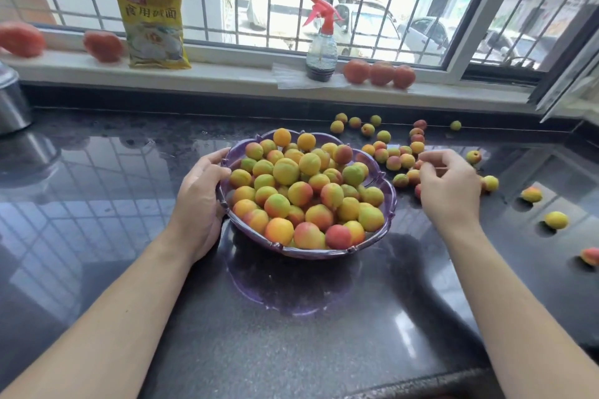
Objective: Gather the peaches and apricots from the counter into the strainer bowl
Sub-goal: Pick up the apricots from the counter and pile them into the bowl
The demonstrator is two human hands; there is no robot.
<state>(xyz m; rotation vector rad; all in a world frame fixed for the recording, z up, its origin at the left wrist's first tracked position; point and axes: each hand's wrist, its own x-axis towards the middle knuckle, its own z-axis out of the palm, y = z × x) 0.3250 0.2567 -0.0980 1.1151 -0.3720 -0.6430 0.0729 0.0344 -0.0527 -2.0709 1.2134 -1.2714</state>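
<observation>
Dozens of small yellow, orange and red fruits fill the purple bowl (387,204), heaped above its scalloped rim, on the dark glossy surface (291,334). The left hand (199,204) grips the bowl's near-left rim, thumb over the edge and fingers (220,168) curled against the outside wall. The right hand (450,188) hangs just beside the bowl's right side, over a cluster of loose fruits (393,162); its fingers (428,168) are bent and bunched downward among them, and whether they have hold of one cannot be told. More fruits lie beyond the fingertips toward the window sill (227,74), and a few sit well apart behind the right wrist. On the sill stand a yellow packet (154,26) and a spray bottle (321,42), with larger red fruits (379,73) beside it.
</observation>
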